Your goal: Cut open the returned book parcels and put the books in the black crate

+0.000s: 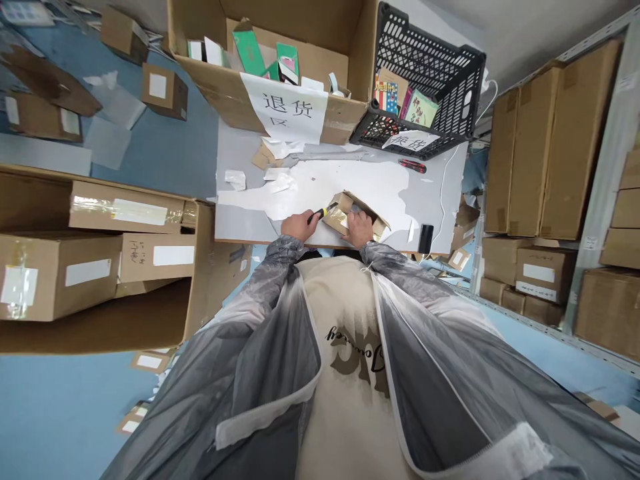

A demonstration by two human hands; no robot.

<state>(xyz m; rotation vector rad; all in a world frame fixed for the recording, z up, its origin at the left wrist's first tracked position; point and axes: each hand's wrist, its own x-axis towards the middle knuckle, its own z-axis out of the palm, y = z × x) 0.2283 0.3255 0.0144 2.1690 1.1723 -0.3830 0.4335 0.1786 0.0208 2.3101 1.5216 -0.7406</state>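
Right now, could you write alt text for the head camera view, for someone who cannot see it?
Seen from above, a person's left hand holds a yellow-handled cutter against a small taped cardboard box that the right hand steadies on a grey table. Behind stand a large open carton and a black crate.

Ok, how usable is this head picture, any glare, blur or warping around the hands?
Head view: strong wide-angle warping bends the shelves and floor edges; glare whitens the table just beyond the small carton; the left hand on the yellow-handled cutter and the right hand show small but fairly sharp; the jacket in the foreground is soft.
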